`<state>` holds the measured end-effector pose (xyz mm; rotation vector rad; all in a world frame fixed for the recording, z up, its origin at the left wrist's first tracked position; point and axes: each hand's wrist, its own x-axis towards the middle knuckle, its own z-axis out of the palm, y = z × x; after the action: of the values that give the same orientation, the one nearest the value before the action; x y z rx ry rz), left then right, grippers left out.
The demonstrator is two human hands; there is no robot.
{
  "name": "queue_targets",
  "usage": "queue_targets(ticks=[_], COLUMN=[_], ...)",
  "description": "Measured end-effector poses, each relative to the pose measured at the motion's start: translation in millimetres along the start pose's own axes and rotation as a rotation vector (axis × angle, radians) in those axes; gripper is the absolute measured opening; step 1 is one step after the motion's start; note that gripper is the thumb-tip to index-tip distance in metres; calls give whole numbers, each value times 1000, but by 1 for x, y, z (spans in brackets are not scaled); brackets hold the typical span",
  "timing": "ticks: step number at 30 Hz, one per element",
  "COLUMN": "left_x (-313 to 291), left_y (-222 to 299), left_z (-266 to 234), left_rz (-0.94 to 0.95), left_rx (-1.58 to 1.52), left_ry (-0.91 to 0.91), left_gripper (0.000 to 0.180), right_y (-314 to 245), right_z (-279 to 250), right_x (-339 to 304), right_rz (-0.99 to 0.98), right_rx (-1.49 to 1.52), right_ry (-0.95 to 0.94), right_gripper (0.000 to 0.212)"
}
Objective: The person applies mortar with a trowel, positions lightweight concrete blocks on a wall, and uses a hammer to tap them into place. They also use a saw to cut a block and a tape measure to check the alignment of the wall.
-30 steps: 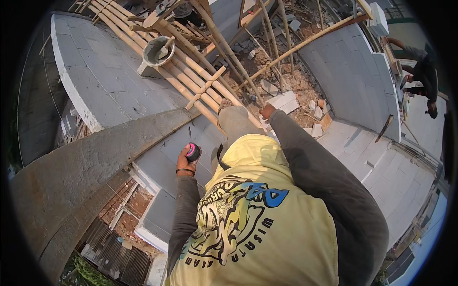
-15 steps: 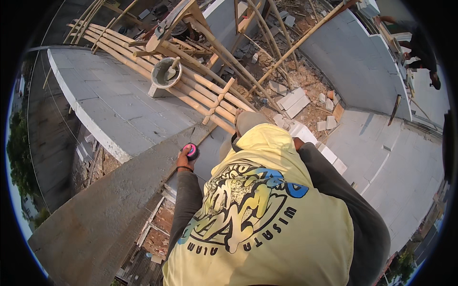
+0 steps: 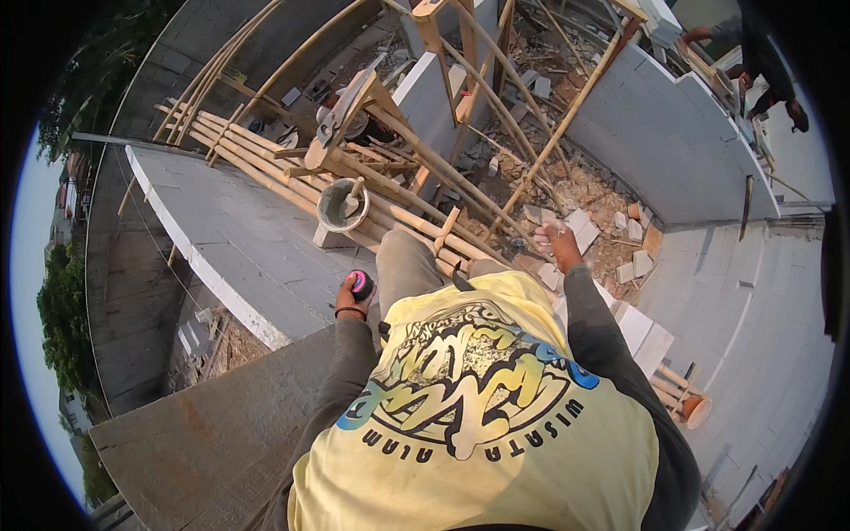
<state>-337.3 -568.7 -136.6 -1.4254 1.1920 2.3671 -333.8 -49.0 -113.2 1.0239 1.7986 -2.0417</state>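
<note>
My left hand [image 3: 351,299] is wrapped round a small round black-and-pink thing [image 3: 363,286], whose kind I cannot make out. It is held beside my left thigh, close to the pale block wall [image 3: 257,239]. My right hand [image 3: 560,246] is raised beyond my right knee, with its fingers curled in and dusty. Whether anything lies in those fingers is too small to tell. Ahead to the left, a mortar bucket [image 3: 329,212] stands at the bamboo platform [image 3: 257,166], apart from both hands. A trowel [image 3: 353,200] leans inside the bucket.
A wide grey plank [image 3: 212,434] slopes at lower left. Bamboo poles [image 3: 567,128] cross ahead, above rubble [image 3: 593,186] and broken blocks far below. Block walls [image 3: 673,133] rise at right. Another person [image 3: 772,62] is at the far upper right.
My right hand has come up and forward into view from beside my body. The left still grips the round thing. My view has shifted, so the bucket and platform appear further right.
</note>
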Motion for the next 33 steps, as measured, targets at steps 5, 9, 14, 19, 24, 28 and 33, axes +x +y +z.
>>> queue_targets(ticks=[5, 9, 14, 19, 24, 28, 33], left_x=[74, 130, 186, 221, 266, 268, 230], left_y=[71, 124, 162, 191, 230, 251, 248], left_z=[-1, 26, 86, 125, 142, 150, 155], left_rz=[-79, -166, -136, -80, -3, 43, 105], left_rx=[45, 186, 175, 165, 40, -94, -87], left_ry=[1, 43, 62, 49, 128, 77, -3], left_gripper=[30, 30, 35, 41, 33, 33, 35], right_y=[93, 175, 239, 229, 137, 124, 127], right_z=[4, 12, 50, 78, 107, 94, 59], right_x=[-34, -76, -129, -148, -128, -111, -95], right_rz=[259, 392, 609, 513, 387, 337, 307], right_rx=[132, 424, 579, 580, 400, 290, 326], right_ry=[221, 389, 526, 592, 524, 423, 434], right_gripper=[32, 29, 25, 23, 25, 33, 43])
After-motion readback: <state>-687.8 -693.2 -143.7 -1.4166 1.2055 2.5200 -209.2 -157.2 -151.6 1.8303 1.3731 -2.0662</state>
